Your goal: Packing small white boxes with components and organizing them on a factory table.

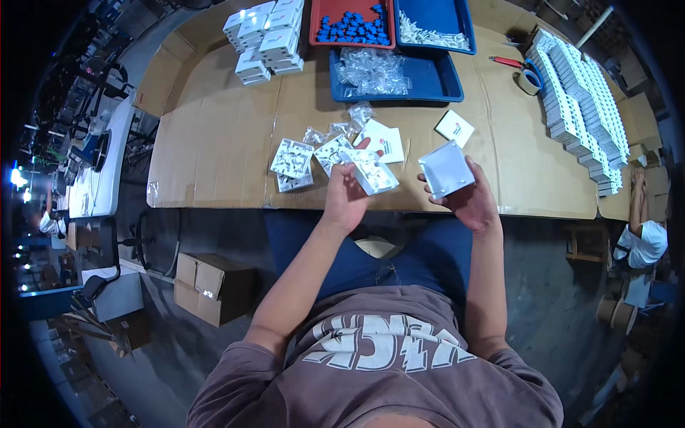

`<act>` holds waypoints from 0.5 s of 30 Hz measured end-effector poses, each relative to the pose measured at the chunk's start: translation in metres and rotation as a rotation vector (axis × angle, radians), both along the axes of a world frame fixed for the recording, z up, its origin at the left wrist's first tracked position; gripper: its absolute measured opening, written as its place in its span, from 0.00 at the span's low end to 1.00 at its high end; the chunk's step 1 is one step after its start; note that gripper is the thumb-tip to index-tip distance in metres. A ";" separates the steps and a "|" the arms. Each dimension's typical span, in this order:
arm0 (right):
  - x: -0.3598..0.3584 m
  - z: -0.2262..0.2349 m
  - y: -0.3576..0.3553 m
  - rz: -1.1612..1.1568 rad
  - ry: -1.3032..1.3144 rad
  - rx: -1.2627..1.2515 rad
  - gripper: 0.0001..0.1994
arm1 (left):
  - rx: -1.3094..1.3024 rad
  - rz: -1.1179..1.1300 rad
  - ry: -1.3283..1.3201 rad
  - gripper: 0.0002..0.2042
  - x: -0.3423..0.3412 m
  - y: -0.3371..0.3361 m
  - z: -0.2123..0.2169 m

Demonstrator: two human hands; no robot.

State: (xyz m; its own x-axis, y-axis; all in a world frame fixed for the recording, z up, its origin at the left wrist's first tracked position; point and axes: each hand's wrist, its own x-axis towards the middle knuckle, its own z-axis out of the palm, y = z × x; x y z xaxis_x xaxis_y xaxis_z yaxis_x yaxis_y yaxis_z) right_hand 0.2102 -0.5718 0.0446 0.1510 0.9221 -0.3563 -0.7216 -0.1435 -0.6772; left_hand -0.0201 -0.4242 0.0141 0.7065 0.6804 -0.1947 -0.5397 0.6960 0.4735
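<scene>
In my left hand [347, 198] is a white square plastic housing [375, 174], its moulded inner side facing up, with the fingers closed around its left edge. My right hand [478, 205] grips a shallow white square cover [446, 170] by its right and lower sides, its smooth hollow face turned up. The two pieces are held apart above the table's near edge. Left of my left hand lie more white moulded housings [292, 158], some overlapping. Behind the held housing rests a white printed card [389, 143], partly hidden. Another white printed square [454, 128] lies beyond the cover.
Small clear plastic bags [339, 130] lie mid-table. Farther back are a red tray [317, 36] of blue parts, a blue tray [469, 28] of white pieces and another blue tray [435, 85] of clear bags. White boxes [271, 43] and long white stacks [571, 93] flank them, near tape [529, 80].
</scene>
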 end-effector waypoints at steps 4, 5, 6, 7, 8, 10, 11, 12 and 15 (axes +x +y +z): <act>-0.033 0.011 0.015 -0.071 -0.210 -0.142 0.29 | -0.147 0.004 -0.010 0.32 0.007 -0.015 0.011; -0.040 0.018 0.017 -0.084 -0.292 -0.135 0.25 | -0.162 0.008 -0.013 0.30 0.008 -0.016 0.008; -0.048 0.016 0.019 -0.074 -0.289 -0.132 0.25 | -0.161 0.019 -0.010 0.30 0.010 -0.019 0.009; -0.055 0.015 0.021 -0.112 -0.530 -0.083 0.24 | -0.110 0.031 0.050 0.30 0.012 -0.022 0.011; -0.065 0.014 0.023 -0.151 -0.771 -0.029 0.23 | -0.060 0.043 0.111 0.30 0.014 -0.024 0.013; -0.088 0.020 0.023 -0.203 -0.760 -0.024 0.25 | 0.005 0.068 0.176 0.31 0.016 -0.031 0.023; -0.097 0.024 0.022 -0.219 -0.880 0.007 0.25 | 0.065 0.086 0.135 0.31 0.016 -0.035 0.028; -0.104 0.026 0.022 -0.238 -0.999 0.039 0.26 | 0.126 0.101 0.094 0.31 0.015 -0.038 0.031; -0.115 0.024 0.024 -0.255 -1.180 0.121 0.28 | 0.181 0.076 0.069 0.31 0.008 -0.038 0.030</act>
State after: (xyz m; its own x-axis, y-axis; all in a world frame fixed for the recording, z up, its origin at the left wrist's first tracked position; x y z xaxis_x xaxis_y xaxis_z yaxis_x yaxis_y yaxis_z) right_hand 0.0951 -0.5479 0.0688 0.5067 0.8363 0.2093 0.3496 0.0226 -0.9366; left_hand -0.0117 -0.4626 0.0437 0.6409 0.7596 -0.1109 -0.5495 0.5548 0.6247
